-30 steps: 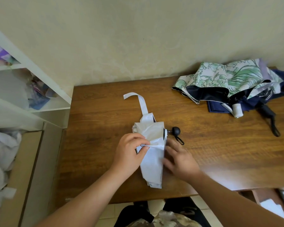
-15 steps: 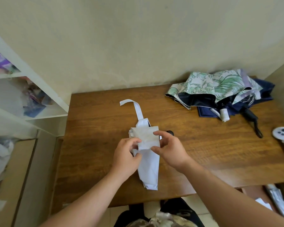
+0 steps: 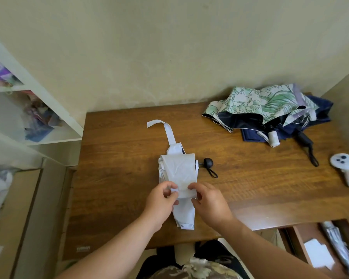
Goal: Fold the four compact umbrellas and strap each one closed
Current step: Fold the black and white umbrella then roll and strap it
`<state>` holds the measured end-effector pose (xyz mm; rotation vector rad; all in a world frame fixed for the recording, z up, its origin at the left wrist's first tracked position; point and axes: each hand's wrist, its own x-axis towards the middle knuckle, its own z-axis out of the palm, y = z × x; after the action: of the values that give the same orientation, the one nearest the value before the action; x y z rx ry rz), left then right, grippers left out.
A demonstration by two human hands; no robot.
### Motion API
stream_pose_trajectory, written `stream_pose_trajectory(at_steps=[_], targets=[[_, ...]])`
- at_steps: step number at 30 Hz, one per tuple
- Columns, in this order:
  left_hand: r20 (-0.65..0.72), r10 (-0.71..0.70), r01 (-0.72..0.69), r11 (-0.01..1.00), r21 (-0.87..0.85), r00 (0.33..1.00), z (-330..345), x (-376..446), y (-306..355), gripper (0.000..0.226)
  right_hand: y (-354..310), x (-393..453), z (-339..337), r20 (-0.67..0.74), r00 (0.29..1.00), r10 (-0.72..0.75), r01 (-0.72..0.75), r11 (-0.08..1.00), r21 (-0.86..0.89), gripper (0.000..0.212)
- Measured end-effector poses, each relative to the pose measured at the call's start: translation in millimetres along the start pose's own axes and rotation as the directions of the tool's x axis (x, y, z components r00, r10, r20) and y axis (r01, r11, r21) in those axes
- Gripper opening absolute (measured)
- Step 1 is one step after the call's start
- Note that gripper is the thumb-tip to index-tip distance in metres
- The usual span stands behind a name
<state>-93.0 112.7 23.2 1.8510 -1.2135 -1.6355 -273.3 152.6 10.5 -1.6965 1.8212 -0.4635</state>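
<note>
**Both hands pinch white umbrella fold**

White umbrella lies mid-table, canopy gathered flat, long axis running toward the person. Left hand pinches the near-left edge of a fabric fold, thumb and fingers curled onto it. Right hand pinches the same fold from the right, fingers curled, thumb on top. Hands close together, fabric between them. Strap is loose, sticking out from the far end and curling left on the table, not wrapped. Black knob with a cord loop pokes out on the umbrella's right side.

Far right corner: floral umbrella lies unfolded on top of a navy umbrella, both loose, well apart from the hands. White controller at the right table edge. Silver umbrella below the table edge, lower right. White shelf at left with blurred items.
</note>
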Motion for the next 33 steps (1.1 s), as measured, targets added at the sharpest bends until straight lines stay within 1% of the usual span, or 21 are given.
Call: stream_pose_trajectory(at_steps=[2,4,7,9,12,14,15,16,18,19,20,21,23,26,28,31,33], targets=[[-0.044,0.022,-0.018,0.997,0.081,0.999,0,2,-8,0.015,6,-2,12,-0.025,0.996,-0.084,0.080,0.989,-0.124,0.045],[-0.058,0.051,-0.040,0.984,0.174,0.997,-1,4,-16,0.015,11,-3,22,-0.016,0.992,-0.122,0.115,0.967,-0.227,0.039],[-0.021,0.117,-0.103,0.935,0.338,0.993,-3,7,-27,0.017,17,-6,33,0.050,0.990,-0.131,0.141,0.928,-0.346,0.030],[0.011,0.149,-0.139,0.887,0.441,0.989,-4,9,-34,0.021,22,-8,38,0.081,0.986,-0.149,0.169,0.900,-0.401,0.032],[0.086,0.166,-0.186,0.815,0.549,0.982,-4,12,-43,0.026,21,-11,37,0.118,0.976,-0.182,0.217,0.843,-0.492,0.036],[0.125,0.181,-0.218,0.715,0.664,0.975,-5,12,-43,0.027,18,-12,35,0.160,0.961,-0.227,0.277,0.791,-0.545,0.035],[0.133,0.219,-0.246,0.647,0.722,0.967,-5,13,-39,0.027,17,-12,34,0.182,0.953,-0.244,0.304,0.772,-0.558,0.033],[0.138,0.289,-0.289,0.583,0.760,0.947,-4,16,-34,0.028,17,-12,33,0.206,0.945,-0.253,0.326,0.759,-0.564,0.031],[0.179,0.460,-0.401,0.446,0.800,0.870,-2,23,-19,0.036,20,-8,35,0.260,0.933,-0.251,0.358,0.739,-0.571,0.026],[0.228,0.518,-0.456,0.369,0.810,0.824,1,28,-10,0.044,22,-6,37,0.285,0.927,-0.243,0.369,0.730,-0.576,0.025],[0.293,0.545,-0.506,0.293,0.811,0.785,3,33,-1,0.052,24,-4,38,0.304,0.923,-0.237,0.377,0.721,-0.581,0.023],[0.356,0.534,-0.542,0.242,0.805,0.767,6,38,9,0.061,25,-2,40,0.314,0.920,-0.234,0.381,0.715,-0.586,0.021],[0.430,0.433,-0.557,0.223,0.800,0.792,11,45,24,0.071,26,0,44,0.328,0.916,-0.229,0.388,0.712,-0.585,0.022],[0.469,0.327,-0.540,0.175,0.823,0.821,12,55,25,0.071,29,-1,50,0.353,0.909,-0.224,0.399,0.717,-0.572,0.028],[0.473,0.312,-0.534,0.150,0.832,0.824,12,59,21,0.065,33,-4,54,0.344,0.907,-0.244,0.406,0.724,-0.557,0.028],[0.493,0.339,-0.542,0.064,0.838,0.801,13,61,11,0.053,40,-7,56,0.316,0.905,-0.284,0.415,0.751,-0.513,0.029],[0.498,0.353,-0.550,0.059,0.833,0.792,13,62,-1,0.056,44,-10,56,0.288,0.908,-0.303,0.409,0.788,-0.461,0.033]])
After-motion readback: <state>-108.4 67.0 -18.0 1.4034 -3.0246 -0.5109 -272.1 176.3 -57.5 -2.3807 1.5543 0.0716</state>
